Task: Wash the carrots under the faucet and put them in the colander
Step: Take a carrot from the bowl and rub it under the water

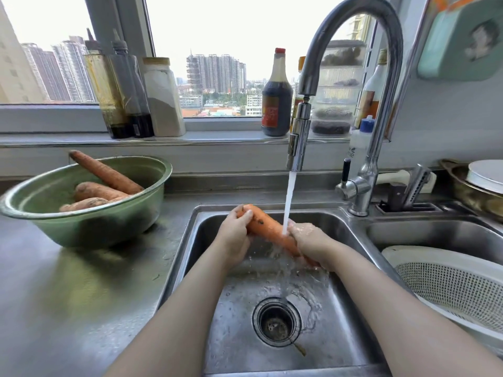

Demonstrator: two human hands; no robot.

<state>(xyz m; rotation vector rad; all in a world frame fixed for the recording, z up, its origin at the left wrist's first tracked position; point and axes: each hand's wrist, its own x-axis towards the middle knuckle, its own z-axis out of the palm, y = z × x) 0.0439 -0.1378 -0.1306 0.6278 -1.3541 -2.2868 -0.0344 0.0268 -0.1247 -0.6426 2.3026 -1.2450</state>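
Note:
Over the steel sink (340, 317) I hold one orange carrot (269, 229) slanted under the water running from the faucet (298, 142). My left hand (235, 235) grips its thick upper end. My right hand (313, 244) is closed around its lower, thinner end, where the stream lands. Dark dirt spots show on the carrot's middle. On the counter at the left, a green bowl (128, 213) holds three unwashed carrots (100, 186). The white colander (460, 284) sits in the right basin with no carrots visible in it.
Sauce bottles (276, 96) and jars (163, 99) line the window sill behind the sink. A knife block slot and peeler (408, 191) stand right of the faucet base. A pan with a white lid (481, 180) is at the far right. The drain (276, 321) lies below my arms.

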